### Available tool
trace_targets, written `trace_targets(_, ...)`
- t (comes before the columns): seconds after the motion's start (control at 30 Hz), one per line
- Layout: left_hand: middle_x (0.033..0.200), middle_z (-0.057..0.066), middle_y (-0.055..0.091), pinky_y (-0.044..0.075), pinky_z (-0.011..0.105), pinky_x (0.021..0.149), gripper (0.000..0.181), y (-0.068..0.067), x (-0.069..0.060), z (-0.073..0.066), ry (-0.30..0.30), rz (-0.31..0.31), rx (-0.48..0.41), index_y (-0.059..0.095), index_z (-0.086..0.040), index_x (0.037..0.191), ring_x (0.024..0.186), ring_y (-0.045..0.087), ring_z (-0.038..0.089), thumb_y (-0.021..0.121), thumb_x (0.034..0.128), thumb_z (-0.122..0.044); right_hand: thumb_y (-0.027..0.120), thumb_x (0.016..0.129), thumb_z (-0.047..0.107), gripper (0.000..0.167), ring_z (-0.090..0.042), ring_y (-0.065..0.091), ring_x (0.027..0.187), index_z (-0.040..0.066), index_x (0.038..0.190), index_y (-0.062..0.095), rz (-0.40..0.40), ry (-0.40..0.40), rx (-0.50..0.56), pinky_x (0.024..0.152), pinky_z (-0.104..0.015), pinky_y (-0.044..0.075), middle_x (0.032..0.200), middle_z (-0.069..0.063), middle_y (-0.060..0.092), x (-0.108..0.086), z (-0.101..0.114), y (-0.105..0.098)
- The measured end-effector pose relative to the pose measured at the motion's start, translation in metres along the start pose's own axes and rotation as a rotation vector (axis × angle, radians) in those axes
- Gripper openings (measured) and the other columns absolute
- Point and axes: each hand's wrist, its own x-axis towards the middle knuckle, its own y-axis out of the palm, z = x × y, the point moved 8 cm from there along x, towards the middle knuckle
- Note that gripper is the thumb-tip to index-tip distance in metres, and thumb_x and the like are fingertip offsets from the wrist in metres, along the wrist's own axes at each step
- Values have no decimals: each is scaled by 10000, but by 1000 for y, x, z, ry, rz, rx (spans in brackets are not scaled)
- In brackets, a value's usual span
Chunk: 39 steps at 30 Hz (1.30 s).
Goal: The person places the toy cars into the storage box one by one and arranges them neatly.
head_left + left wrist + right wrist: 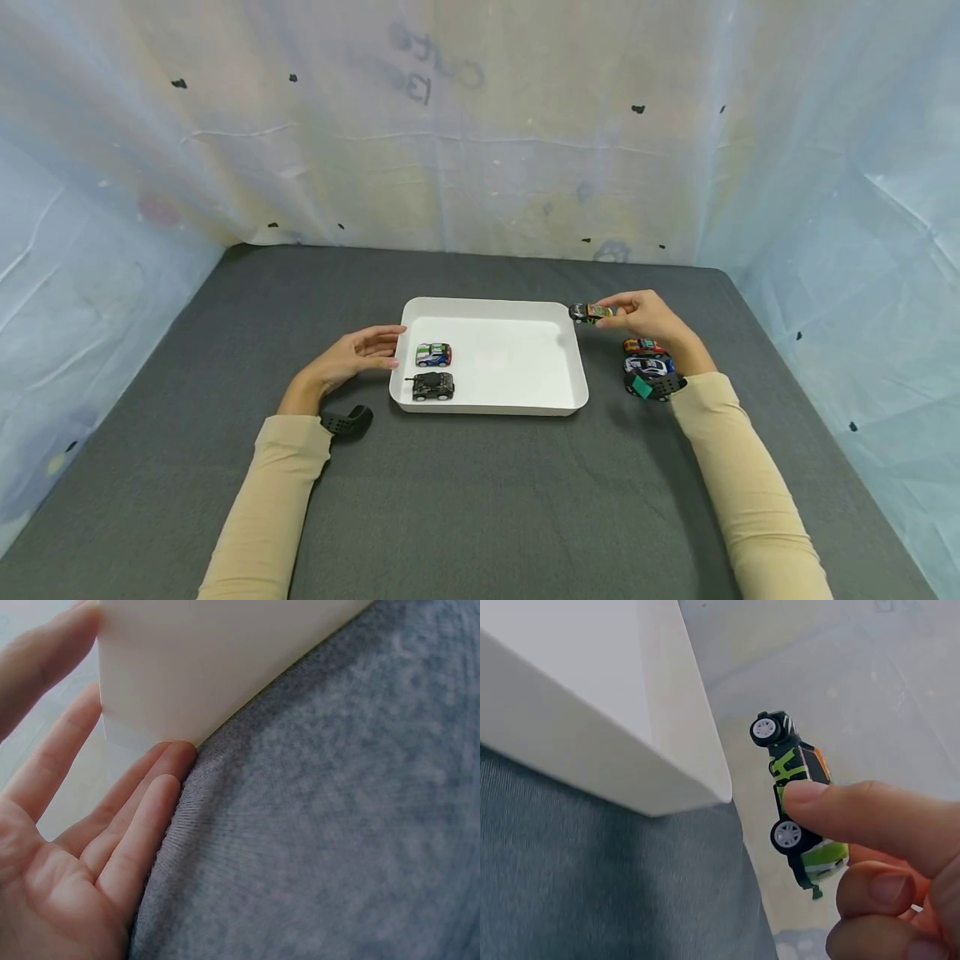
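My right hand (pixel 647 317) pinches a small black, green and orange toy car (pixel 799 776) between thumb and fingers, just outside the tray's right rim. In the right wrist view the car's white-hubbed wheels face the camera. The white tray (pixel 502 358) lies flat on the table. My left hand (pixel 351 360) touches its left side with fairly straight fingers; the left wrist view has these fingertips (pixel 169 787) beside the tray wall. Inside the tray, along its left, sit a white, green and blue toy car (pixel 433 355) and a black toy tank-like vehicle (pixel 432 386).
By my right wrist stand a red toy car (pixel 642 345) and a white-and-blue toy car (pixel 648 365), partly covered by the wrist strap (pixel 660 387). Dark grey cloth (pixel 480 500) covers the table. Plastic sheeting (pixel 480 150) hangs behind and at both sides.
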Motion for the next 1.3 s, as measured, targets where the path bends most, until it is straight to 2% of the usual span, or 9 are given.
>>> trace_targets(0.17,1530,170,387,416,427,1142,751,1,0,0,5,6,-5,376,-103,1478,1415,393,345,755,838,-201,717,869,219,449,-60,281,483,34,1266,617,0,-5,-17,485,-244,285,527,118,380,6,10,5)
trace_targets(0.4,1525,168,394,441,374,1125,739,0,0,1,4,2,-13,385,-102,1472,1413,394,340,754,837,-183,734,856,205,434,-65,294,519,38,1245,637,3,-52,-17,533,-246,279,547,99,383,14,25,14)
trace_targets(0.6,1529,191,380,448,342,1118,734,-1,0,1,20,7,-8,372,-92,1479,1415,386,358,741,849,-171,736,854,183,436,-82,295,515,19,1244,634,16,-67,38,669,-275,376,512,101,335,21,37,28)
trace_targets(0.73,1531,196,376,441,357,1125,732,0,0,1,23,10,-7,367,-90,1480,1415,383,364,736,854,-171,729,859,183,427,-81,331,528,37,1250,634,32,-77,51,721,-299,394,528,93,383,26,45,37)
trace_targets(0.83,1527,193,382,462,324,1102,727,0,1,1,22,12,-6,372,-93,1478,1406,397,351,736,855,-178,726,863,182,420,-79,331,530,52,1253,636,44,-91,45,703,-297,385,536,91,391,29,50,42)
trace_targets(1.0,1519,204,389,508,219,1004,722,1,2,1,31,22,-29,373,-80,1476,1382,428,317,734,855,-159,725,867,172,434,-93,267,514,33,1266,624,62,-93,54,661,-285,356,510,90,303,34,60,49)
trace_targets(1.07,1518,196,395,510,195,985,724,1,2,1,25,21,-38,377,-83,1473,1383,426,315,738,850,-154,712,873,140,427,-91,259,506,3,1266,616,73,-93,69,621,-270,336,506,84,298,28,73,51)
trace_targets(1.2,1523,204,383,508,215,1008,731,1,2,0,26,25,-40,368,-78,1478,1402,395,360,737,851,-150,706,875,126,412,-78,247,477,4,1258,621,87,-93,94,530,-246,290,487,89,299,29,83,59)
trace_targets(1.3,1525,209,379,503,228,1024,730,0,2,1,25,26,-36,365,-79,1479,1405,391,364,734,855,-153,719,866,144,412,-75,231,460,26,1251,631,94,-98,116,507,-245,277,477,97,287,40,79,67)
